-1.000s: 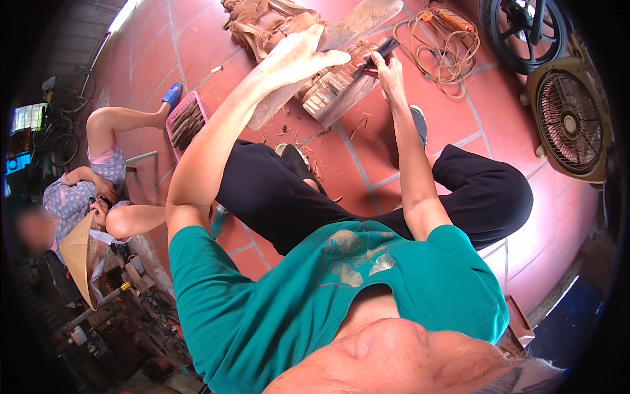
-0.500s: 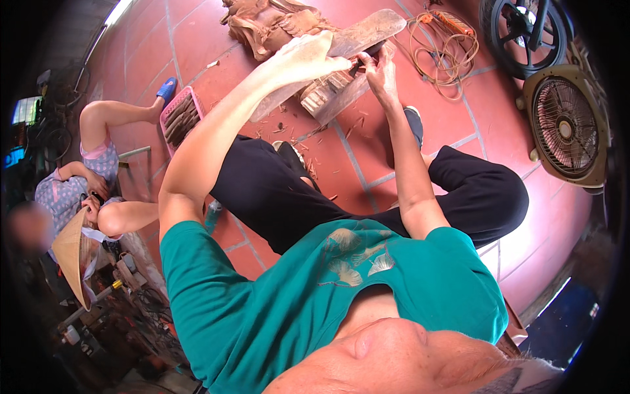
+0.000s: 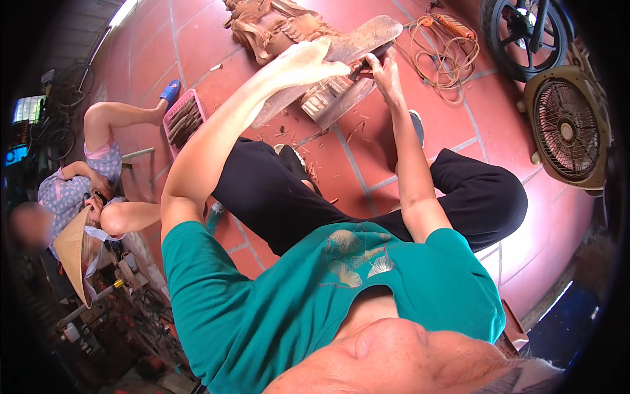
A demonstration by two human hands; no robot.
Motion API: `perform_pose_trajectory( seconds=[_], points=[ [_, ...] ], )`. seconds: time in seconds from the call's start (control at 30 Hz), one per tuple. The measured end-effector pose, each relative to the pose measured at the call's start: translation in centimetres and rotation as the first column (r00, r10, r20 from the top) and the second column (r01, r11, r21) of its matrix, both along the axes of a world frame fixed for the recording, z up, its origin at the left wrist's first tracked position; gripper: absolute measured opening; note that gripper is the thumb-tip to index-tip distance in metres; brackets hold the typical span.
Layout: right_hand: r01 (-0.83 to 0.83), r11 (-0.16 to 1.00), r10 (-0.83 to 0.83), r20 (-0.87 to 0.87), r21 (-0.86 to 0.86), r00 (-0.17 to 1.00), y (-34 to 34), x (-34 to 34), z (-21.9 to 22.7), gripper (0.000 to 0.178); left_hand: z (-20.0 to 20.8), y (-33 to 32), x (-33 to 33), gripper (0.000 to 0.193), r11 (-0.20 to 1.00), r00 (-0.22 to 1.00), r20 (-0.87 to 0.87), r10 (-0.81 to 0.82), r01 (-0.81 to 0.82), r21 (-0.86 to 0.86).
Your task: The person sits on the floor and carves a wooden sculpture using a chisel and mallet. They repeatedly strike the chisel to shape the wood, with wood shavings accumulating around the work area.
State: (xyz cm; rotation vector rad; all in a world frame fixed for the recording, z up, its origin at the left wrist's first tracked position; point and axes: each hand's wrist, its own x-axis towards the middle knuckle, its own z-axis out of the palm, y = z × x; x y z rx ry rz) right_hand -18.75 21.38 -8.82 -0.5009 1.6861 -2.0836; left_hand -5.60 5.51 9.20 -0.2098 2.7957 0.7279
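Note:
My left hand (image 3: 307,64) lies over a wooden board (image 3: 371,34) at the top centre. Its fingers look curled, its thumb points right, and bright light hides what they hold. My right hand (image 3: 388,77) pinches a dark narrow piece (image 3: 379,51) at the board's right part, thumb and fingers close together. Just below the hands, a pale grooved wooden block (image 3: 321,98) rests against another plank (image 3: 348,103). Beyond my left hand lies a brown wood carving (image 3: 272,26) with deep relief.
Wood shavings (image 3: 357,128) litter the red tiles. At left are a pink basket (image 3: 190,98) of wooden pieces and a seated person (image 3: 72,194) with a conical hat (image 3: 73,253). An orange power strip with cord (image 3: 453,27), a wheel (image 3: 525,39) and a box fan (image 3: 567,128) stand right.
My right hand has shifted slightly down, and the board tilts a little differently. The view has moved slightly; both hands stay at the wooden pieces.

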Motion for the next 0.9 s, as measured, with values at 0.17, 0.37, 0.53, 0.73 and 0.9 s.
perform_pose_trajectory(
  seconds=[0.17, 0.37, 0.53, 0.73, 0.9],
  points=[
    [-0.134, 0.991, 0.132, 0.093, 0.017, 0.987, 0.0, -1.1, 0.4, 0.022, -1.2, -1.2, -0.3, 0.08, 0.997, 0.969, -0.243, 0.043, -0.025, 0.078],
    [0.011, 1.0, -0.01, -0.022, 0.029, 1.0, -0.5, 0.4, -0.3, 0.021, 0.4, -0.9, -0.8, 0.08, 0.995, 0.975, -0.205, 0.083, -0.071, 0.068],
    [0.033, 0.996, -0.019, -0.153, 0.087, 0.988, -1.2, 1.3, 0.4, 0.022, 0.7, -0.3, -0.5, 0.07, 0.994, 0.958, -0.272, 0.092, -0.074, 0.078],
    [0.136, 0.977, -0.047, -0.456, 0.166, 0.889, -2.2, 0.2, -1.5, 0.026, 0.6, -0.6, -0.5, 0.076, 0.993, 0.998, -0.043, -0.035, 0.03, -0.115],
    [0.07, 0.976, -0.002, -0.313, 0.207, 0.95, -1.9, 0.7, -0.4, 0.023, 2.0, 0.3, -0.4, 0.076, 0.999, 0.933, -0.358, 0.036, -0.034, 0.013]
  ],
)
